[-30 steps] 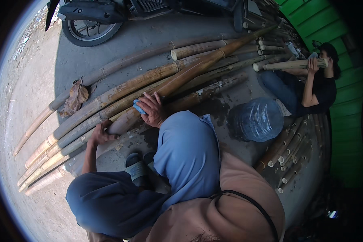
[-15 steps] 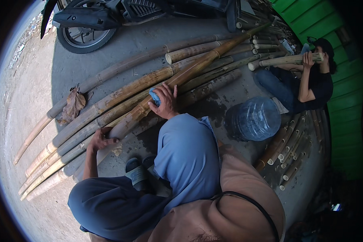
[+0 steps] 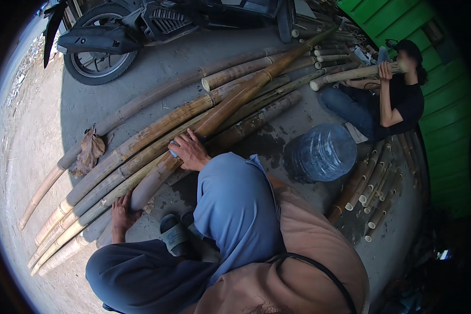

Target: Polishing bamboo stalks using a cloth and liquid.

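A long wet brown bamboo pole (image 3: 230,107) runs slantwise over other poles, from close to my legs toward the far right. My right hand (image 3: 190,150) presses a small blue cloth or sponge (image 3: 173,148) onto the pole's near part. Most of this blue piece is hidden beneath the fingers. Lower down, my left hand (image 3: 124,213) grips the same pole beside its near end, with the thumb toward the right.
Several bamboo poles (image 3: 157,128) lie side by side on the ground, with a dry leaf (image 3: 91,152) on them. A motorbike (image 3: 141,31) stands behind. To the right are a clear water jug (image 3: 322,153), cut bamboo pieces (image 3: 371,183) and a seated person (image 3: 397,99) holding bamboo.
My right hand has slid the blue piece down the pole, toward the near left. My left hand has shifted slightly nearer my legs. The whole view has tilted a little.
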Tool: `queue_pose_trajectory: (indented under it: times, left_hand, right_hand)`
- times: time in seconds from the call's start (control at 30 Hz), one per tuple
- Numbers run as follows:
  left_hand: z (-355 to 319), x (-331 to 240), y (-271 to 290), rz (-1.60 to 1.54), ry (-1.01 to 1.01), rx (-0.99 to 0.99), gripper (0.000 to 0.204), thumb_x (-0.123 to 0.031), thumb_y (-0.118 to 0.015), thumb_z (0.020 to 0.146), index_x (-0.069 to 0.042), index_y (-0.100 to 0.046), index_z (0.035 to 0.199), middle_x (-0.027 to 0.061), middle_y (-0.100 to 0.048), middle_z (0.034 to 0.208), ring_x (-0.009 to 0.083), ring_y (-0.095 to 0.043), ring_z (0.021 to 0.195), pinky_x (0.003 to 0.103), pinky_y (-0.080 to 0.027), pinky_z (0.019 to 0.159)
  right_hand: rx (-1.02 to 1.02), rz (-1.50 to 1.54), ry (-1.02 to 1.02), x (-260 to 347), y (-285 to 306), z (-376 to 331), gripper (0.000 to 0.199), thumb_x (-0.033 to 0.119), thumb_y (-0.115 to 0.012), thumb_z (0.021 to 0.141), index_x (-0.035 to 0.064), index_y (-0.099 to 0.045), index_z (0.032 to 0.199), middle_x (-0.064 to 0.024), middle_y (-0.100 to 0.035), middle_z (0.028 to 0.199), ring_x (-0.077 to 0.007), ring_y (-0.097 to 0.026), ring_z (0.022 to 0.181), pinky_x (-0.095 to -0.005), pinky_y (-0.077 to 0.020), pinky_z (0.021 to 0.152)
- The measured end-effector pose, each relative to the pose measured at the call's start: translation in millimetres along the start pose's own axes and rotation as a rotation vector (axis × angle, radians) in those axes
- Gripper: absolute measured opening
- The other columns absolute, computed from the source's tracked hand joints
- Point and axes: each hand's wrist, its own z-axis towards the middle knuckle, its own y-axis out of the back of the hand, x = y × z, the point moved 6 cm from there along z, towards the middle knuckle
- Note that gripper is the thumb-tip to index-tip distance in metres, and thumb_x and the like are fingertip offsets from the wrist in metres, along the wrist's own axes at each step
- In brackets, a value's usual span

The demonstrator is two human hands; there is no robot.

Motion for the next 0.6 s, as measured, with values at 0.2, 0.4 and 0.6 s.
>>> queue_pose_trajectory:
  times: [0.2,0.4,0.6]
  left_hand:
    - [-99.7,95.4,-6.3,0.093,0.228,-0.179,0.097,-0.03,-0.098,0.058,-0.012,-0.057,0.144,0.0125,-0.059,0.147,0.0387,-0.054,0.137,0.058,-0.045,0.111]
    - [-157.0,131.0,6.2,0.22,0.483,-0.233,0.075,-0.033,-0.094,0.073,-0.011,-0.059,0.136,0.0105,-0.064,0.136,0.0336,-0.062,0.125,0.054,-0.054,0.1]
    - [-181.1,159.2,-20.2,-0.162,0.693,-0.444,0.068,-0.034,-0.091,0.079,-0.011,-0.059,0.135,0.0097,-0.065,0.131,0.0308,-0.063,0.121,0.051,-0.056,0.097]
  right_hand:
    - [-0.165,0.067,0.014,-3.6,-9.6,-15.1,0.081,0.017,-0.097,0.069,0.0154,-0.06,0.14,-0.0127,-0.056,0.141,-0.0361,-0.045,0.146,-0.0635,-0.0158,0.132]
    - [-0.27,0.101,0.029,-7.2,-25.0,-27.1,0.077,0.017,-0.097,0.069,0.0216,-0.062,0.138,-0.0093,-0.055,0.146,-0.0331,-0.044,0.149,-0.064,-0.0162,0.132]
    - [-0.508,0.024,0.068,-18.0,-45.6,-49.5,0.067,0.017,-0.094,0.071,0.0243,-0.067,0.131,-0.0044,-0.06,0.141,-0.0291,-0.049,0.144,-0.0641,-0.0221,0.128]
